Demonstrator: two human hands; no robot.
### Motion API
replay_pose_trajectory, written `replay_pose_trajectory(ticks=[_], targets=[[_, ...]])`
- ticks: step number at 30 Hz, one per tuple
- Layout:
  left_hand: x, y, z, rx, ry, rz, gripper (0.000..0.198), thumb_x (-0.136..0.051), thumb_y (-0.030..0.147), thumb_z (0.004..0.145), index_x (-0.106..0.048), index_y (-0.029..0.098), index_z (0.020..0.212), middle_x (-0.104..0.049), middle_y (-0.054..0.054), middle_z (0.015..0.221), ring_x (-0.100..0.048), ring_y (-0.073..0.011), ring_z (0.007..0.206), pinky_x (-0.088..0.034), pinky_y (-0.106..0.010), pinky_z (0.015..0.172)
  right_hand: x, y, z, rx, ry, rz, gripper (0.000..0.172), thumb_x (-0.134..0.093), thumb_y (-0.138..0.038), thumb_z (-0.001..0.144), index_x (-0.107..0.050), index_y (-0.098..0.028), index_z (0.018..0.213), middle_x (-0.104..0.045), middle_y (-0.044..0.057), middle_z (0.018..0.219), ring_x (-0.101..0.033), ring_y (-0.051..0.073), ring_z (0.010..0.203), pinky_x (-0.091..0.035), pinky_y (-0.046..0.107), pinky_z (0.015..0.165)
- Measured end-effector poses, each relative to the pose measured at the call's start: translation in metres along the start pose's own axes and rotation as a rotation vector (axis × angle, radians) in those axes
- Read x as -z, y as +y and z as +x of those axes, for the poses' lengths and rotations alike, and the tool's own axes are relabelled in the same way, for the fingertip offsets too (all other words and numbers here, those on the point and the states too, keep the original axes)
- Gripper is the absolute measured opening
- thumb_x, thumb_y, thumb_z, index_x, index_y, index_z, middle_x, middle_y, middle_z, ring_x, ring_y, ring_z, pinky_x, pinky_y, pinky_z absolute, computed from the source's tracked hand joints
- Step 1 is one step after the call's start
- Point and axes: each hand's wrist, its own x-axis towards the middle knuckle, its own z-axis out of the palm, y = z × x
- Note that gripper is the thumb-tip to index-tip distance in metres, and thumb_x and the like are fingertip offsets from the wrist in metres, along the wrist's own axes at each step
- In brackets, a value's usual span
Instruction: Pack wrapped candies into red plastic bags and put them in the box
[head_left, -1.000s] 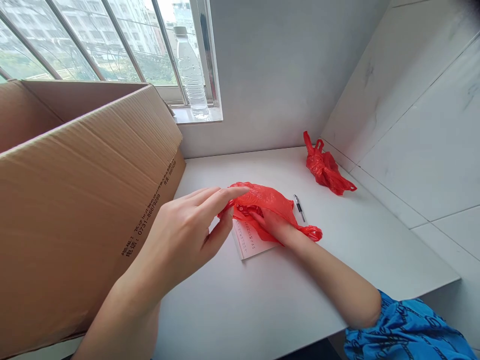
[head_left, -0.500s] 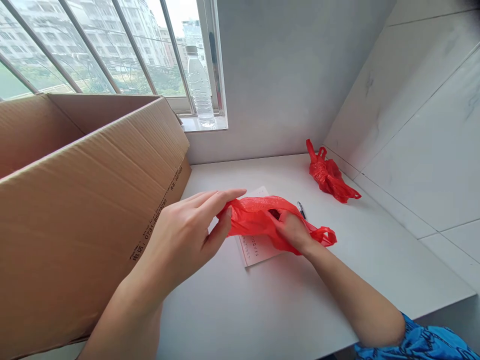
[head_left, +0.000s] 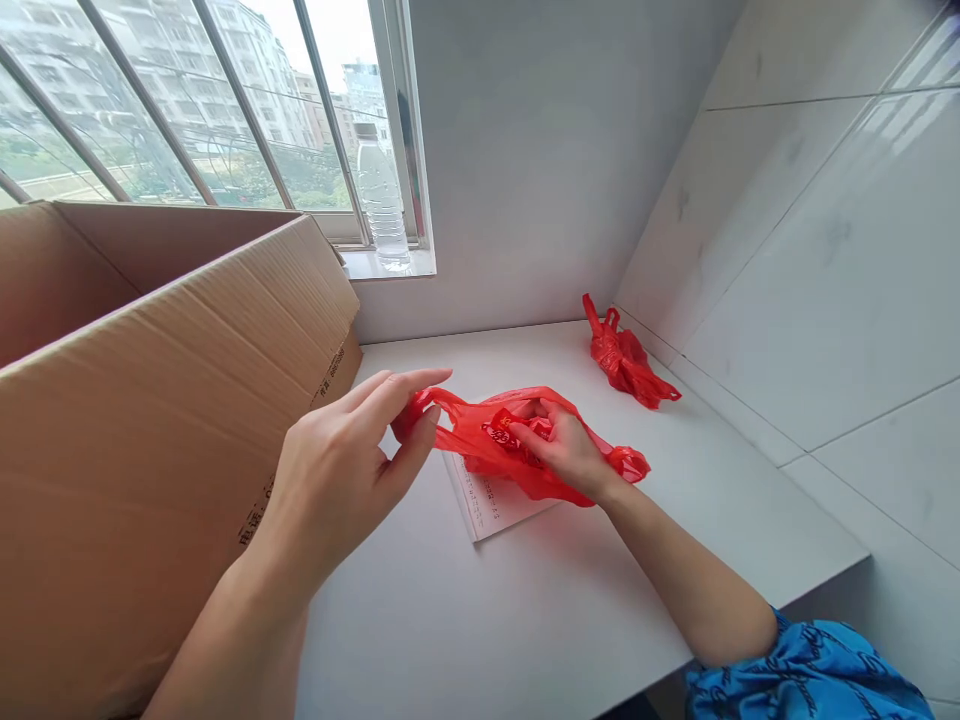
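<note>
A thin red plastic bag (head_left: 480, 462) is stretched between my hands, its mouth facing up. My left hand (head_left: 352, 450) pinches one handle end of it between thumb and fingers. Inside the bag's opening, my right hand (head_left: 566, 450) has its fingers closed on a small shiny red packet (head_left: 506, 428) with dark and yellow print. Whether more packets lie in the bag is hard to make out. Under the bag lies a sheet or booklet of printed paper (head_left: 480, 510), partly covered.
On the left stands a large open cardboard box (head_left: 187, 400). A second red plastic bag (head_left: 630, 365), knotted, rests at the white table's (head_left: 420, 620) far right corner. A clear water bottle (head_left: 386, 215) stands on the windowsill. Tiled wall (head_left: 825, 300) bounds the right.
My right hand has come up within the bag, and a printed red packet now shows in its fingers. The bag's mouth is wider. The view has turned slightly right; the pen is now hidden.
</note>
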Motion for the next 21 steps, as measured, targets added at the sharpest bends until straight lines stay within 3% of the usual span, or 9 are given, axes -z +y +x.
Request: replay_pose_trajectory(ticks=[3, 7, 11, 13, 15, 18, 21], targets=[[-0.002, -0.008, -0.001, 0.024, -0.042, 0.007, 0.030, -0.054, 0.039, 0.094, -0.065, 0.032, 0.121, -0.068, 0.003, 0.087, -0.048, -0.0093, 0.050, -0.040, -0.024, 0.058, 0.012, -0.011, -0.009, 0.024, -0.014, -0.203, 0.030, -0.051, -0.047, 0.096, -0.062, -0.026, 0.115, -0.070, 0.006, 0.107, -0.068, 0.023, 0.094, -0.055, 0.038, 0.078], [-0.006, -0.022, 0.000, 0.047, -0.090, 0.000, 0.030, -0.056, 0.051, 0.089, -0.069, 0.035, 0.111, -0.072, 0.001, 0.084, -0.060, -0.0169, 0.060, -0.037, -0.027, 0.055, 0.050, -0.040, -0.049, 0.124, -0.004, -0.452, 0.031, -0.050, -0.036, 0.098, -0.061, -0.029, 0.127, -0.067, 0.007, 0.119, -0.067, 0.023, 0.100, -0.055, 0.040, 0.082], [-0.006, -0.028, 0.001, 0.052, -0.143, -0.019, 0.027, -0.056, 0.057, 0.086, -0.071, 0.034, 0.088, -0.070, 0.001, 0.073, -0.057, -0.0197, 0.056, -0.033, -0.028, 0.051, 0.092, -0.058, -0.096, 0.075, 0.355, -0.595, 0.027, -0.054, -0.045, 0.096, -0.066, -0.030, 0.116, -0.072, 0.003, 0.112, -0.068, 0.021, 0.093, -0.056, 0.033, 0.070], [-0.004, -0.027, 0.000, 0.056, -0.158, -0.012, 0.030, -0.055, 0.059, 0.085, -0.069, 0.032, 0.079, -0.067, 0.000, 0.067, -0.054, -0.0192, 0.052, -0.031, -0.028, 0.050, 0.106, -0.057, -0.114, -0.016, 0.426, -0.767, 0.036, -0.061, -0.052, 0.090, -0.065, -0.031, 0.119, -0.069, 0.004, 0.119, -0.068, 0.024, 0.096, -0.055, 0.035, 0.069], [-0.001, -0.025, -0.001, 0.064, -0.166, -0.005, 0.035, -0.055, 0.061, 0.085, -0.065, 0.030, 0.073, -0.064, 0.000, 0.062, -0.052, -0.0186, 0.051, -0.030, -0.028, 0.048, 0.114, -0.053, -0.127, -0.131, 0.325, -0.852, 0.042, -0.064, -0.057, 0.085, -0.064, -0.031, 0.119, -0.069, 0.003, 0.122, -0.068, 0.026, 0.095, -0.055, 0.036, 0.069], [0.002, -0.021, -0.003, 0.070, -0.168, -0.028, 0.040, -0.055, 0.062, 0.085, -0.061, 0.026, 0.068, -0.063, 0.000, 0.065, -0.051, -0.0169, 0.052, -0.033, -0.027, 0.050, 0.118, -0.048, -0.134, -0.243, 0.144, -0.785, 0.033, -0.060, -0.059, 0.088, -0.069, -0.030, 0.102, -0.073, 0.002, 0.105, -0.069, 0.023, 0.083, -0.053, 0.034, 0.063], [0.000, -0.016, -0.001, 0.084, -0.165, -0.169, 0.037, -0.056, 0.058, 0.088, -0.063, 0.025, 0.072, -0.067, 0.000, 0.082, -0.057, -0.0160, 0.063, -0.044, -0.027, 0.059, 0.118, -0.053, -0.126, -0.219, 0.139, -0.668, 0.033, -0.053, -0.056, 0.093, -0.068, -0.028, 0.087, -0.073, 0.002, 0.102, -0.067, 0.021, 0.082, -0.052, 0.033, 0.065]])
